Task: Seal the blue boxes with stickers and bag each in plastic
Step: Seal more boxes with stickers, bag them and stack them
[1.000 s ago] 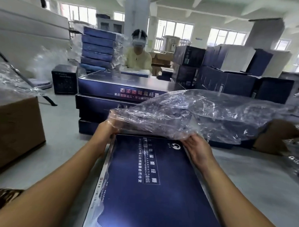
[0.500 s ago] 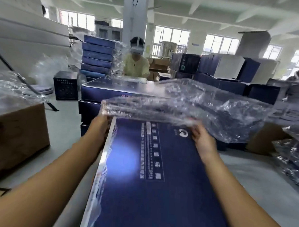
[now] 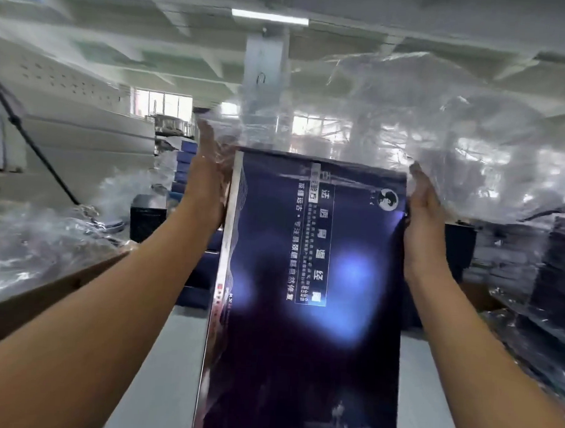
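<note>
Box (image 3: 307,279) now tipped upright, bag (image 3: 408,122) lifted overhead; left grip (image 3: 208,181) and right grip (image 3: 425,216) pinch its mouth wide for sleeving.

A: Where are the 2 hands?

B: The left hand (image 3: 208,178) and right hand (image 3: 423,220) are at the top corners of 1 blue box (image 3: 302,311), which is tilted up on end. Each holds the mouth of a clear plastic bag (image 3: 408,122).

A: And the bag?

B: It billows above and to the right. Film covers only the box's top end.

A: Behind?

B: A stack of blue boxes (image 3: 184,167) sits just past the left hand. There's a cardboard box (image 3: 61,285) heaped with film at far left, and 1 pillar (image 3: 265,61).
</note>
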